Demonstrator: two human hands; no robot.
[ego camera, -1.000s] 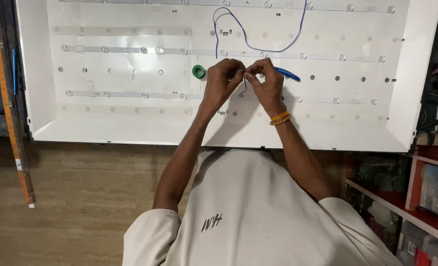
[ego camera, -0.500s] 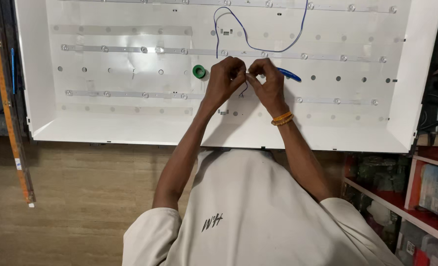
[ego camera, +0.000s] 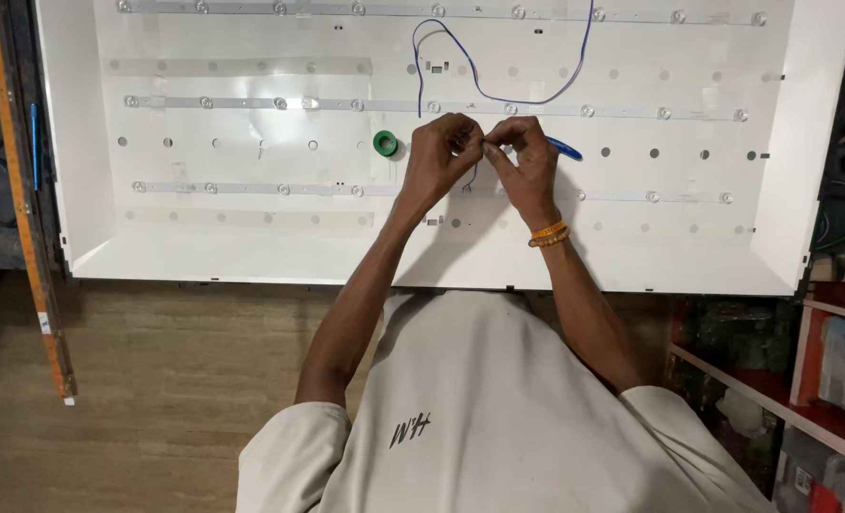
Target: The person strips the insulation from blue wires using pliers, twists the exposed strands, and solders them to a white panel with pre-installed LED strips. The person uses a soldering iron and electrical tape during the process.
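Both hands meet over panel (ego camera: 802,142) centre. Left hand (ego camera: 438,157) and right hand (ego camera: 525,161) fingers pinched on blue wire (ego camera: 498,98) end; wire loops loose above. Green tape roll (ego camera: 385,143) beside, unused. Joining looks unfinished.

A small green tape roll (ego camera: 385,143) lies on the white panel (ego camera: 251,237), just beside a row of round holes. Three thin light strips (ego camera: 251,103) with small lenses run across the panel from left to right. An orange ruler (ego camera: 25,209) stands along the left edge of the panel. On the right there are red shelves (ego camera: 802,380) with boxes. The wooden floor (ego camera: 156,380) shows below the panel.
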